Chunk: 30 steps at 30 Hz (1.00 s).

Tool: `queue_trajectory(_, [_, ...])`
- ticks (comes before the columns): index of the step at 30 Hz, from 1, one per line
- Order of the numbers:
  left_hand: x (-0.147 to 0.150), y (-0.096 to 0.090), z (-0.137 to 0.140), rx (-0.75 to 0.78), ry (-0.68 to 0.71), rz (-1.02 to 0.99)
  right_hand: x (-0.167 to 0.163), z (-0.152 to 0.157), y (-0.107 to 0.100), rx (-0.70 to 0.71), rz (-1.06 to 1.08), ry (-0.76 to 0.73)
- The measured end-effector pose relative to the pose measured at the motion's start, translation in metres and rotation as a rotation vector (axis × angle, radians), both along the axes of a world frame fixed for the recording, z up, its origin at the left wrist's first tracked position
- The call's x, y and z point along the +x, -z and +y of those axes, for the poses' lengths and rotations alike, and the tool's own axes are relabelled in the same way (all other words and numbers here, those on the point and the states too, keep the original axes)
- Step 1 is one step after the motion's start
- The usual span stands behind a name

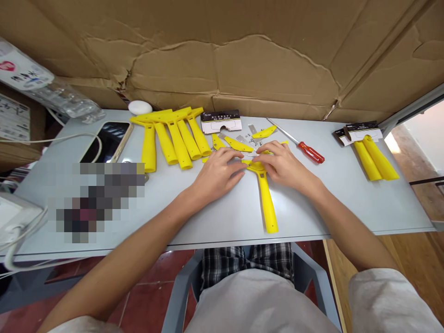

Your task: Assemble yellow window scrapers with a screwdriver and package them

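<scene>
A yellow plastic scraper (pixel 268 203) lies on the table, its handle towards me and its wide head between my hands. My left hand (pixel 222 172) has curled fingers, with thumb and forefinger at the head's left end. Across the head's right side rest the thumb and bent fingers of my right hand (pixel 279 162), partly hiding it. Just beyond my fingers are loose yellow head pieces (pixel 264 132), thin metal blades (pixel 252 129) and small screws (pixel 248 136). What lies under my fingertips is partly hidden.
Several yellow scraper handles (pixel 178 143) lie in a row at left, near a phone (pixel 106 142) and a white oval object (pixel 140 107). A red-handled screwdriver (pixel 311 152) lies right of centre. Packaged yellow scrapers (pixel 376 159) are far right. Cardboard (pixel 222 69) stands behind.
</scene>
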<state>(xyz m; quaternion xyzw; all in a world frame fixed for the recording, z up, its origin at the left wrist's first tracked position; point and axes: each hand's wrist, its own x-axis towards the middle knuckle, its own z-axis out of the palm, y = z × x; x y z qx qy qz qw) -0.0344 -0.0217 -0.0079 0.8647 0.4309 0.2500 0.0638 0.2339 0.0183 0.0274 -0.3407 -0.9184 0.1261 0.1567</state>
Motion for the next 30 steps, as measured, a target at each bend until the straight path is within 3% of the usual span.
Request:
queue_trajectory(14, [0.001, -0.003, 0.002, -0.048, -0.055, 0.007, 0.016, 0.000, -0.013, -0.155, 0.018, -0.115])
queue_trajectory(19, [0.000, -0.003, 0.002, -0.033, -0.074, 0.006, 0.028, -0.002, -0.025, -0.091, 0.012, -0.007])
queue_trajectory(22, [-0.001, -0.002, 0.003, -0.019, -0.082, 0.012, 0.034, -0.002, -0.029, -0.128, -0.057, 0.078])
queue_trajectory(30, [0.003, -0.001, -0.002, -0.048, -0.070, -0.044, 0.043, 0.008, -0.015, -0.177, -0.146, 0.119])
